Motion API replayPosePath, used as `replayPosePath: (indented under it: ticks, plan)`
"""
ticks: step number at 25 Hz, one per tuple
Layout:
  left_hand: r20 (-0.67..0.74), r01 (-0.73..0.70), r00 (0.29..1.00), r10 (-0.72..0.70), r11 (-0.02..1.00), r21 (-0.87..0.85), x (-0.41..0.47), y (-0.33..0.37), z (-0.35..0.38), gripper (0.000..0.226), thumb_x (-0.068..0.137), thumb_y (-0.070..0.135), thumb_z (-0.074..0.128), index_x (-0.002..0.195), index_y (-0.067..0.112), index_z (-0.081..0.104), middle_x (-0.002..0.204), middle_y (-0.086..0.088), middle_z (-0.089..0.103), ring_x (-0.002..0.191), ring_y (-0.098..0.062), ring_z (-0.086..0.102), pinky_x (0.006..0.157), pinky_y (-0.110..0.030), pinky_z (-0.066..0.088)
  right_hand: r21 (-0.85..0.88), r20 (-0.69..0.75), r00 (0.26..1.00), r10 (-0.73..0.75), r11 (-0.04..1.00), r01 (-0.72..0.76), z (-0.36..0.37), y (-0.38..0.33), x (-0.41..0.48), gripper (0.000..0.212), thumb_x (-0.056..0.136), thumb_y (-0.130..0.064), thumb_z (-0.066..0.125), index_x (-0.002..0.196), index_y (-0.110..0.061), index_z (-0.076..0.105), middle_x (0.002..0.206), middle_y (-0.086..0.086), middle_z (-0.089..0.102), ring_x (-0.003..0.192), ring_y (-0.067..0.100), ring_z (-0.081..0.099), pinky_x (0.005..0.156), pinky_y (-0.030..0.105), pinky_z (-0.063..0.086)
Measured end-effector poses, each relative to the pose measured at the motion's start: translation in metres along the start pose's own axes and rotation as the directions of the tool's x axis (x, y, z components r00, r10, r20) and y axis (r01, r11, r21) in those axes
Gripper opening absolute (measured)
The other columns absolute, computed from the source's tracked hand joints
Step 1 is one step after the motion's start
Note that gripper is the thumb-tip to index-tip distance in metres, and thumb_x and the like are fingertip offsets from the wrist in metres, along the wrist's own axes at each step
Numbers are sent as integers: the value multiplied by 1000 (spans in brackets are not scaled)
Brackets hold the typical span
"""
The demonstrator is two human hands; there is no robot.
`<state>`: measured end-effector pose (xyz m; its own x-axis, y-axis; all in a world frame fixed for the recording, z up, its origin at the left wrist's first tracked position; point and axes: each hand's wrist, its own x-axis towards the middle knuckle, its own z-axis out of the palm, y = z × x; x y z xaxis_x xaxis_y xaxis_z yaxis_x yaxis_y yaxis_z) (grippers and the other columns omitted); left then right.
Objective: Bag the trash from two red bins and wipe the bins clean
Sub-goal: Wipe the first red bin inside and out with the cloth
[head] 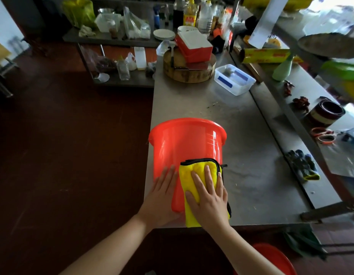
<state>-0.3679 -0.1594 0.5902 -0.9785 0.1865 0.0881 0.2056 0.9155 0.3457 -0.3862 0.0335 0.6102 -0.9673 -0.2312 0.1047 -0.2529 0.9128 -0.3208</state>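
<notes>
At the near corner of the steel table point(241, 135) a red bin point(184, 143) lies on its side, its rim turned away from the person and its base toward them, partly over the table's left edge. The left hand point(162, 195) lies flat and open against the bin's left wall, fingers spread, gripping nothing. The right hand point(209, 195) is also flat, fingers splayed, pressing a yellow cloth point(198, 171) with black edging onto the bin's upper side; it pins the cloth rather than clasping it. A second red bin point(275, 259) shows partly on the floor, below the table's near edge and right of the person's right forearm. Farther along the table from the bin lie a clear plastic box point(234, 79) and a round wooden block point(190, 70)
</notes>
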Motion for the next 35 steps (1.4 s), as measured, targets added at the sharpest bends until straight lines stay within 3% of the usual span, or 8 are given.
replayPosePath:
  ticks: [4,11,19,24,28,30,33,35]
  plan:
    - [7,4,1000,-4,1000,2,-5,-7,1,123,70,64,65,161,11,2,169,-5,-7,155,-26,-3,120,-55,27,16,56,997,44,999,-45,-5,-7,48,67,91,-81,17,153,-57,9,169,-12,-5,155,33,-8,117,60,22]
    - [44,74,996,-71,996,-59,-15,-21,-4,129,75,69,67,158,20,-20,166,4,-23,153,-16,-18,119,-38,15,79,213,975,68,993,-86,-34,-22,166,68,91,-77,32,152,-58,9,168,-15,-8,155,34,-7,118,62,19]
    - [27,199,980,-198,980,-21,-40,-40,-6,127,68,60,74,158,-1,8,167,-10,-4,155,-26,1,123,-39,23,33,21,998,-64,997,63,7,-28,40,64,95,-78,21,154,-57,7,169,-11,-8,155,31,-9,120,58,20]
    - [104,257,963,-248,963,-83,-47,-55,-16,129,78,68,68,156,5,-15,160,0,-29,154,-17,-11,123,-26,17,-48,-23,980,-197,979,196,26,-34,-9,66,98,-72,31,157,-49,17,170,-3,3,155,39,-3,118,63,23]
    - [118,234,966,-230,972,-22,-44,-49,-25,125,79,83,47,152,13,-27,160,-4,-34,154,-22,-14,124,-36,18,-30,-8,988,-154,988,154,21,-37,-9,65,98,-73,31,157,-49,18,170,-5,3,155,37,-4,118,63,23]
    - [73,164,984,-165,986,20,-35,-37,-21,120,76,92,32,156,19,-22,163,-7,-30,153,-26,-18,125,-45,15,-17,-1,989,-146,989,146,17,-35,-8,64,98,-74,30,157,-50,18,170,-6,2,155,35,-5,118,62,24]
    - [97,41,994,-51,994,98,-17,-23,-14,117,75,90,43,161,26,-5,167,-6,-18,151,-33,-22,122,-56,17,29,1,995,-103,994,103,13,-29,-5,64,97,-75,28,155,-52,19,170,-10,0,156,31,-7,120,58,23]
    - [84,53,995,-58,997,53,-15,-26,-14,119,74,85,54,161,26,-4,167,-5,-19,152,-32,-22,122,-57,16,85,18,999,-51,995,49,12,-25,-2,64,96,-76,29,155,-53,18,169,-14,-4,156,27,-9,119,53,21]
